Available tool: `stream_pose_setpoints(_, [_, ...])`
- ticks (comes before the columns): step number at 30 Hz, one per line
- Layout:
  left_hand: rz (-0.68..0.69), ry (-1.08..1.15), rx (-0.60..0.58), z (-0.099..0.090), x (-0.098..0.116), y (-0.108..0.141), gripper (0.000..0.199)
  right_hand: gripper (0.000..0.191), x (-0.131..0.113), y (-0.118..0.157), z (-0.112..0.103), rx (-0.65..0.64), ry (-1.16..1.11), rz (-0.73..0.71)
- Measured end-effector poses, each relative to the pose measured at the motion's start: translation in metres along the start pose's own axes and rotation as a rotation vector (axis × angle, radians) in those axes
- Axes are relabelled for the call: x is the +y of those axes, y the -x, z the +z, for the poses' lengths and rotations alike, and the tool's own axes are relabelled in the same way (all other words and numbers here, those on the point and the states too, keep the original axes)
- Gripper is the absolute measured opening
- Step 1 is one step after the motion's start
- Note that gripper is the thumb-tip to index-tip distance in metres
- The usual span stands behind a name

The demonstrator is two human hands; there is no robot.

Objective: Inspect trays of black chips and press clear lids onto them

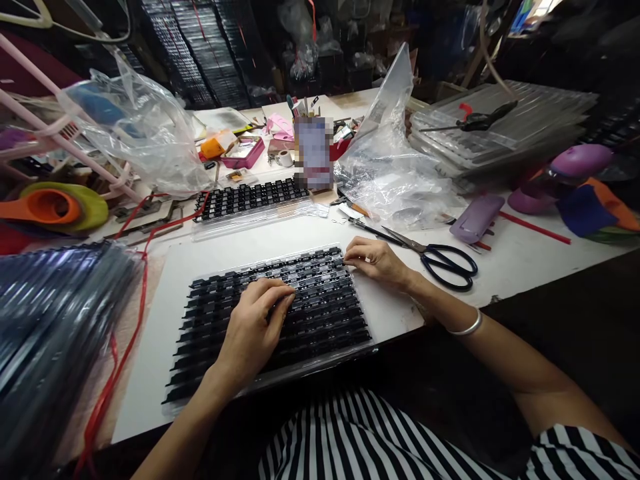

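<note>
In front of me lies a clear plastic tray (367, 313) filled with rows of small black plastic parts (325, 310), each bearing pale marks. My left hand (257, 320) rests over the middle of these rows, thumb and forefinger pinched together. What lies between those fingertips is too small to make out. At the tray's upper right edge, my right hand (377, 261) is closed, its fingertips pressed together at the end of a row. Whatever it pinches is hidden. My left palm and wrist cover part of the lower left rows.
Scissors (425, 250) lie right of my right hand, near a purple case (477, 219). Behind stand a second tray of black parts (255, 199) and crumpled clear plastic bags (400, 180). Bundled dark strips (60, 320) with red cord (133, 340) are at left.
</note>
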State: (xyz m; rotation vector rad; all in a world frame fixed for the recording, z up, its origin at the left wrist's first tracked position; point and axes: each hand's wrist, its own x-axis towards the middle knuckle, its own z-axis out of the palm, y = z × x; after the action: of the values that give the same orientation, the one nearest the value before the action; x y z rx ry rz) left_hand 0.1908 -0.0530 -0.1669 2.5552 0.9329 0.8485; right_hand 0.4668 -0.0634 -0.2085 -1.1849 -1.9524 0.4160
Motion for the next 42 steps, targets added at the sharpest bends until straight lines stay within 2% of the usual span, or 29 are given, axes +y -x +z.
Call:
stream_pose_setpoints(7, [0.029, -0.093, -0.058, 0.004, 0.002, -0.004, 0.017, 0.016, -0.001, 0.004, 0.001, -0.067, 0.095, -0.047])
stream_pose_setpoints(14, [0.024, -0.150, -0.076, 0.008, 0.003, -0.006, 0.021, 0.020, -0.031, 0.000, 0.000, -0.105, 0.446, -0.055])
stream_pose_setpoints(17, [0.018, -0.159, -0.071, 0.008, 0.004, -0.005, 0.022, 0.015, -0.043, -0.007, 0.004, -0.189, 0.462, -0.078])
stream_pose_setpoints(23, [0.020, -0.146, -0.062, 0.006, 0.007, -0.004, 0.021, 0.014, -0.053, -0.019, 0.008, -0.371, 0.508, 0.011])
stream_pose_setpoints(30, [0.020, -0.088, -0.017, 0.013, 0.007, -0.005, 0.020, 0.014, -0.051, -0.017, 0.003, -0.281, 0.425, -0.046])
stream_pose_setpoints(38, [-0.023, -0.064, -0.001, 0.013, 0.011, -0.008, 0.019, 0.012, -0.051, -0.023, 0.010, -0.406, 0.523, -0.011])
stream_pose_setpoints(40, [-0.037, -0.049, 0.008, 0.011, 0.011, -0.007, 0.019, 0.012, -0.050, -0.024, 0.008, -0.386, 0.475, -0.030])
stream_pose_setpoints(42, [-0.055, -0.011, 0.025, 0.010, 0.010, -0.006, 0.020, 0.013, -0.053, -0.022, 0.005, -0.314, 0.410, -0.074])
